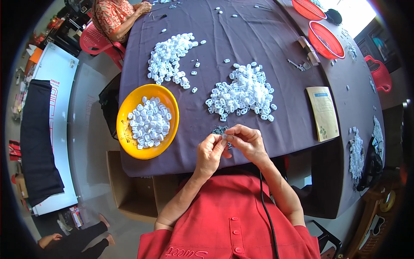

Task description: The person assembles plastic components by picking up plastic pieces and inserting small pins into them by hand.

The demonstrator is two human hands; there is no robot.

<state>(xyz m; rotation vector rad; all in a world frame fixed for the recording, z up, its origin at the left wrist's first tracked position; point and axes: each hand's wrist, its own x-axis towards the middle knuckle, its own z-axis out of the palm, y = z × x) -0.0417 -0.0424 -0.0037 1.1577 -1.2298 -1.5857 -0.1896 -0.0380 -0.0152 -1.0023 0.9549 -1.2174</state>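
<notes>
Both my hands meet close to the near edge of the table, with their fingertips pinched together. Between them sits a small white oval plastic piece (pixel 224 136). My left hand (pixel 210 154) grips it from one side and my right hand (pixel 247 144) from the other. Just beyond and partly under my fingers lies a small heap of dark grey bits (pixel 219 130), too fine to name. Ahead is a pile of white oval two-holed pieces (pixel 241 93). To the left, a yellow bowl (pixel 174 125) holds many similar pieces, and a second white pile (pixel 170 56) spreads behind it.
A dark cloth covers the table (pixel 194 103). On the right lie a tan paper packet (pixel 322 113), red plastic baskets (pixel 325 39) and more white pieces (pixel 356 155). A person in a patterned top (pixel 113 19) sits at the far left. An open cardboard box (pixel 133 190) stands below the table.
</notes>
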